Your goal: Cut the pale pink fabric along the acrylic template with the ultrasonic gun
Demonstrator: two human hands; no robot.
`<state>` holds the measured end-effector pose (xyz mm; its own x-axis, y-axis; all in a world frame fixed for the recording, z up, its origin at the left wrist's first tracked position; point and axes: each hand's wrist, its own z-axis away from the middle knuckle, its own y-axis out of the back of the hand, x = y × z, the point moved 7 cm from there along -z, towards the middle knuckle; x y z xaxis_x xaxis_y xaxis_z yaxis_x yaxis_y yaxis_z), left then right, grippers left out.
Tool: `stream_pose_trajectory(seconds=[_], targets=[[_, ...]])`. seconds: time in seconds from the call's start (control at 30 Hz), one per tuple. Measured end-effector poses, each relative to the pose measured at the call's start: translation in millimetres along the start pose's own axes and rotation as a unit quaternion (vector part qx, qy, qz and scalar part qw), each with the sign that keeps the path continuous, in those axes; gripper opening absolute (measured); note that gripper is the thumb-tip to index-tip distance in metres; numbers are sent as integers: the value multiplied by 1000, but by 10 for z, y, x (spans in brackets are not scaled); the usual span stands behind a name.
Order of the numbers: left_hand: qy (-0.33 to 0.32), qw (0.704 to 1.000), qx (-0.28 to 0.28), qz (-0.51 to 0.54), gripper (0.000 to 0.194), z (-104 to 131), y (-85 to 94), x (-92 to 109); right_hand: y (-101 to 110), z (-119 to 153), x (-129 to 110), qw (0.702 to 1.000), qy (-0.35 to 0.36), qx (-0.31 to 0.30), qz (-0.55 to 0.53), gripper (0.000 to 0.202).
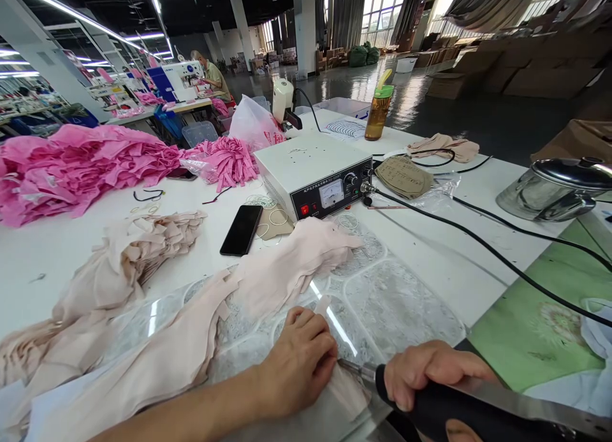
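Observation:
My left hand [302, 356] has its fingers curled down on a small piece of beige fabric [349, 391], pressing it against the grey marbled tile [396, 295]. In my right hand [433, 368] is an ultrasonic hand tool [459, 404] with a thick black handle. Its thin metal tip points left and reaches the fabric beside my left fingers; the exact contact is hidden. Just beyond my left hand lies a pile of beige fabric pieces [296, 257]. Another beige stack [157, 359] stretches along the left of my forearm.
A white ultrasonic generator box [310, 164] with a meter stands behind the tile, a black cable [459, 231] running right from it. Nearby are a black phone [241, 229], pink fabric heaps [86, 168], an amber bottle [377, 113] and a steel-lidded pot [549, 190]. A person [213, 75] sits farther back.

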<state>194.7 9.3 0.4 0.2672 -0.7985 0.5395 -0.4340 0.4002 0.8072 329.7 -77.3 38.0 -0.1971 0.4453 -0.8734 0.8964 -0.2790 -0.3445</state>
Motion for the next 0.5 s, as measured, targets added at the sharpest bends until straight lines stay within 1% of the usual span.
stream_pose_trajectory(seconds=[0.13, 0.17, 0.27, 0.37, 0.43, 0.5], targets=[[-4, 1000, 3, -1, 15, -8, 12, 11, 18, -6, 48, 1000, -15, 0, 7, 4], [-5, 1000, 3, -1, 15, -10, 13, 10, 16, -8, 65, 1000, -8, -4, 6, 3], [-7, 1000, 4, -3, 15, -15, 16, 9, 0, -8, 106, 999, 46, -17, -13, 4], [-6, 1000, -1, -8, 14, -17, 14, 10, 17, -3, 134, 998, 68, 2, -14, 7], [-6, 1000, -3, -12, 14, -14, 19, 9, 12, -3, 103, 998, 61, 2, 10, 6], [-11, 1000, -3, -13, 13, -5, 28, 10, 9, -4, 87, 999, 13, -5, 34, 3]])
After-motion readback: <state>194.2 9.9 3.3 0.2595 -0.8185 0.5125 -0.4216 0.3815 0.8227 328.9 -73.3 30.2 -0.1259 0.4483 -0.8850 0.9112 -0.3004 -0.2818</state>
